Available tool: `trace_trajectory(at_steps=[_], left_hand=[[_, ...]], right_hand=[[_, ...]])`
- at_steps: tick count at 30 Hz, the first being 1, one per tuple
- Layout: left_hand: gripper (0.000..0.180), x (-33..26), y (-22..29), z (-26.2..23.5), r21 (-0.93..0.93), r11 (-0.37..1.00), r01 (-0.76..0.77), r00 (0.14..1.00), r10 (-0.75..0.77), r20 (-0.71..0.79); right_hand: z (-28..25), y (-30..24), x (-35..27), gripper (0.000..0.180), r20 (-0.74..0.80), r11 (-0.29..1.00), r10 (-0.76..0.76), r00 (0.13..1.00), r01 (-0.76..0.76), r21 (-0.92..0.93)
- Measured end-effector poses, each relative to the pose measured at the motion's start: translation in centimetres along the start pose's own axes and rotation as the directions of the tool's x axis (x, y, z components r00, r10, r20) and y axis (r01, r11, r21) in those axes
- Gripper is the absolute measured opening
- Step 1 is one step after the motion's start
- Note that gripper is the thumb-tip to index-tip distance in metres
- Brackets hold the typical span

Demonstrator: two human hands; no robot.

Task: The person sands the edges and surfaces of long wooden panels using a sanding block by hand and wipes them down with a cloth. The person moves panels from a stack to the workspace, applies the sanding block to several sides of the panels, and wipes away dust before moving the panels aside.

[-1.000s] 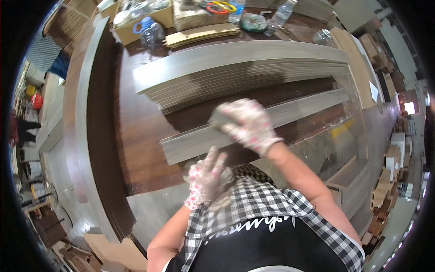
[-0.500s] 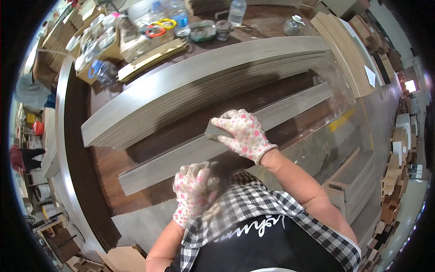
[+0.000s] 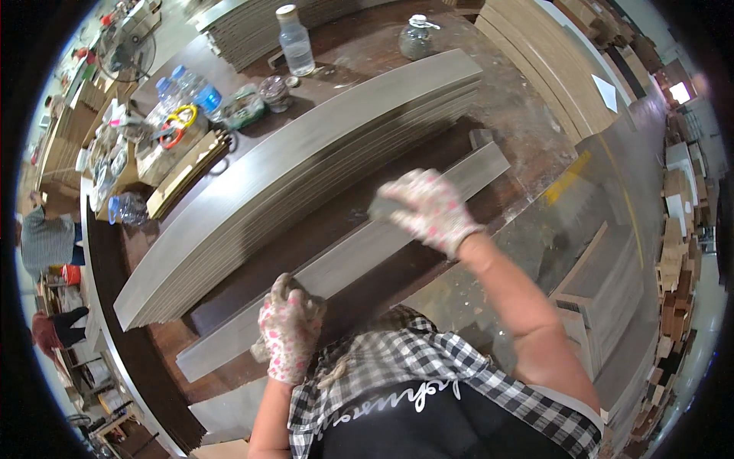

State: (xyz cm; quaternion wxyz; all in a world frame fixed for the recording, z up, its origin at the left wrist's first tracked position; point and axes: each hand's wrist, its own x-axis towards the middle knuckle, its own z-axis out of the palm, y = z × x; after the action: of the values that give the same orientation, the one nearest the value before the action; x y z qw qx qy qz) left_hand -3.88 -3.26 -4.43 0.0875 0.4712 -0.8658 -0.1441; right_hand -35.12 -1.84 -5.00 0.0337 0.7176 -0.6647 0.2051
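A long grey wood-look plank [image 3: 353, 262] lies slantwise on the brown table in front of me. My right hand [image 3: 430, 208], in a floral glove, is closed on a small grey block [image 3: 381, 206] over the plank's middle; motion blurs both, and I cannot tell whether the block touches the plank. At the plank's near edge, toward its left part, is my left hand [image 3: 290, 330], gloved alike, with its fingers curled in. Pale material shows beside that palm, but its kind is unclear. Beyond the plank stands a stack of matching planks [image 3: 310, 145].
Bottles [image 3: 297, 44], a glass jar [image 3: 417, 38], scissors [image 3: 177, 128] and a filled carton [image 3: 115, 172] sit along the table's far side. More boards [image 3: 535, 73] are stacked at the right. Two people [image 3: 47, 237] are at the far left.
My view has turned, so the table and planks appear rotated. My right hand has moved along the plank with the block. My left hand has shifted left beside the plank.
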Motion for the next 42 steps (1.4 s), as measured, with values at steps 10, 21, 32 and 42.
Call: trace_trajectory(at_steps=[10, 21, 32, 42], left_hand=[[0.038, -0.2, 0.1, -0.2, 0.019, 1.0, 0.016, 0.998, -0.017, 0.055], [0.034, -0.7, 0.3, 0.1, 0.074, 0.997, 0.033, 0.998, -0.037, 0.048], [0.035, -1.2, 0.4, 0.1, 0.028, 1.0, 0.001, 0.999, 0.0, -0.04], [0.027, -10.4, -6.4, -0.1, 0.112, 0.994, 0.001, 0.965, 0.029, -0.26]], right_hand=[[-6.0, 19.3, -2.6, 0.048, -0.147, 0.739, 0.586, 0.797, -0.6, -0.306], [1.8, -4.7, 0.2, 0.033, 0.103, 0.961, 0.159, 0.982, -0.177, 0.211], [-6.6, 19.1, -2.5, 0.057, -0.113, 0.754, 0.6, 0.792, -0.608, -0.251], [1.3, -2.5, -2.5, 0.045, -0.105, 0.956, 0.276, 0.955, -0.284, -0.071]])
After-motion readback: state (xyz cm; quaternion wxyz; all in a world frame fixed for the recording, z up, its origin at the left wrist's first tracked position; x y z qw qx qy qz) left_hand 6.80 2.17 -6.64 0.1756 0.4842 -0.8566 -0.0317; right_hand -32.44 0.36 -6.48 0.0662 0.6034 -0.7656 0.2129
